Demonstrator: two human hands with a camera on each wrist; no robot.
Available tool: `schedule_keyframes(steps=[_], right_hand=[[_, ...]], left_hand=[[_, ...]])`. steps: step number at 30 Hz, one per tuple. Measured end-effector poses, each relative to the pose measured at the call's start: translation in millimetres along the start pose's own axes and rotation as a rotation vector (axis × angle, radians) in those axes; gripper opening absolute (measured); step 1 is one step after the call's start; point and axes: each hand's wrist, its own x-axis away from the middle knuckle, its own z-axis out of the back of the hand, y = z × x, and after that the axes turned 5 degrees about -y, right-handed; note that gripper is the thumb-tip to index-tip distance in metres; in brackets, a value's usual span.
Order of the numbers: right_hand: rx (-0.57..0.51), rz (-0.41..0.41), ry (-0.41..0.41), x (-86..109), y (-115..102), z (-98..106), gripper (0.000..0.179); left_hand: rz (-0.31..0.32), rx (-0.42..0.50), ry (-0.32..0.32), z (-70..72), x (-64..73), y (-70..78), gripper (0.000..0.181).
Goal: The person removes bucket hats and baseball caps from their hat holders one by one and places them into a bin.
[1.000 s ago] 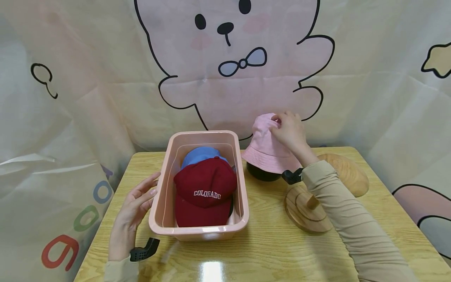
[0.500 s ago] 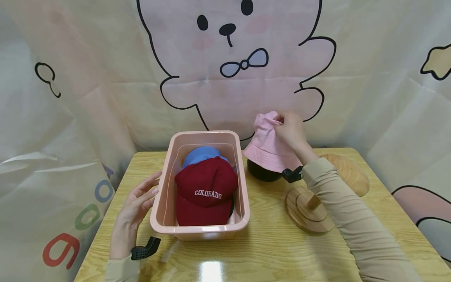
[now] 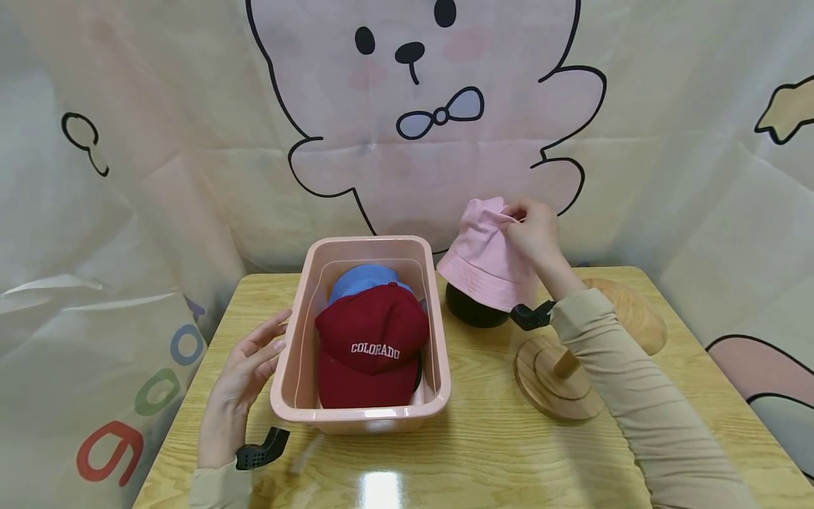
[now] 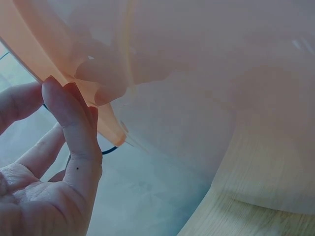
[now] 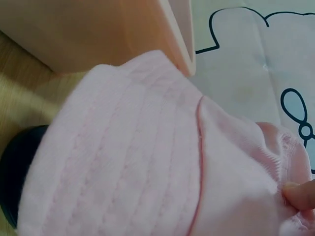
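My right hand (image 3: pixel 537 230) pinches the crown of a pink bucket hat (image 3: pixel 486 261) between thumb and fingers. The fabric bunches up at the fingertips, and the stitched brim (image 5: pixel 118 147) fills much of the right wrist view. Under that brim a round black thing (image 3: pixel 477 311) shows, partly hidden by the hat. To the left stands a pink plastic bin (image 3: pixel 362 422) with a dark red "COLORADO" cap (image 3: pixel 372 346) lying over a light blue hat (image 3: pixel 362 281). Fingers loosely bent, my left hand (image 3: pixel 244 367) rests its fingertips at the bin's left rim.
At the right of the wooden table (image 3: pixel 490 452) is a stand with a round wooden base (image 3: pixel 547 385) and a pale wooden dome (image 3: pixel 636 322), partly behind my right forearm. A printed cloth (image 3: pixel 210 141) hangs close behind the table's back edge.
My right hand has drawn the top of the pink bucket hat slightly up and to the right. The left hand and the bin stay put.
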Motion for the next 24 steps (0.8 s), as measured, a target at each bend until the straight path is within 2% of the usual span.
schedule_keyframes(steps=[15,20,24], right_hand=[[-0.053,0.034,0.026,5.4,-9,8,0.016],[-0.067,0.057,0.015,3.7,-13,11,0.016],[-0.072,0.044,0.012,-0.9,-14,13,0.016]], left_hand=[[0.005,0.001,0.008,0.7,-0.4,-1.5,0.043],[0.007,-0.004,0.012,0.9,-0.3,-1.7,0.043],[0.013,-0.005,0.013,0.5,-0.4,-1.9,0.043]])
